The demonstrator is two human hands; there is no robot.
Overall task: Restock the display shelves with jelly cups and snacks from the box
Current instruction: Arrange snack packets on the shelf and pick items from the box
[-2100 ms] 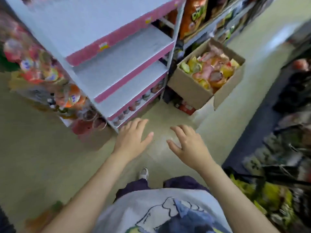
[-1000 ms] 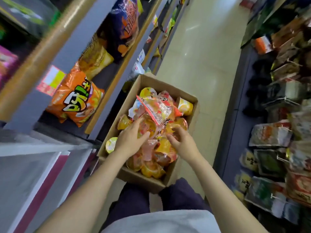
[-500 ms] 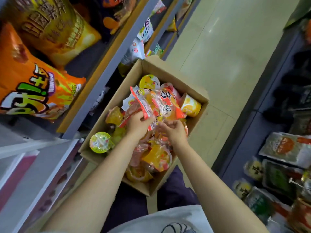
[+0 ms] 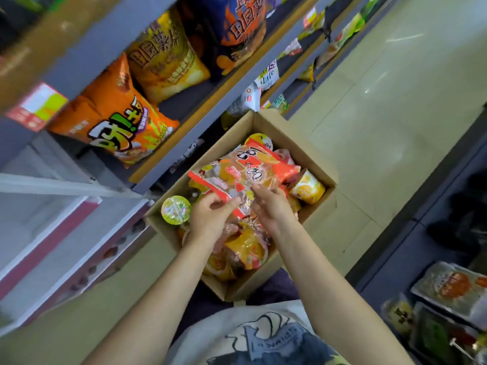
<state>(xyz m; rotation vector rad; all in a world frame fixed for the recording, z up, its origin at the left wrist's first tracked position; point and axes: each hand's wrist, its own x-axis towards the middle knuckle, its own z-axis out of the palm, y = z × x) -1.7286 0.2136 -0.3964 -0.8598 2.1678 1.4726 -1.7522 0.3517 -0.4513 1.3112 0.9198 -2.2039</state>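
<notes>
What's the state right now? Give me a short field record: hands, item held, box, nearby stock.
left hand: grips the near edge of the jelly bag
right hand: pinches the same bag's clear wrapper
jelly bag: red and clear, raised over the box contents
box: open cardboard, on the floor, still holding cups and bags
green-lidded cup: at the box's left corner
orange chip bag: on the shelf to the left

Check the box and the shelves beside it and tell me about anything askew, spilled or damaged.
Nothing looks spilled or torn. The box is packed in a loose heap: a green-lidded jelly cup lies tipped at its left wall. Both hands, left hand and right hand, hold the red-edged bag of jelly cups. The orange snack bag lies slanted on its shelf.
</notes>
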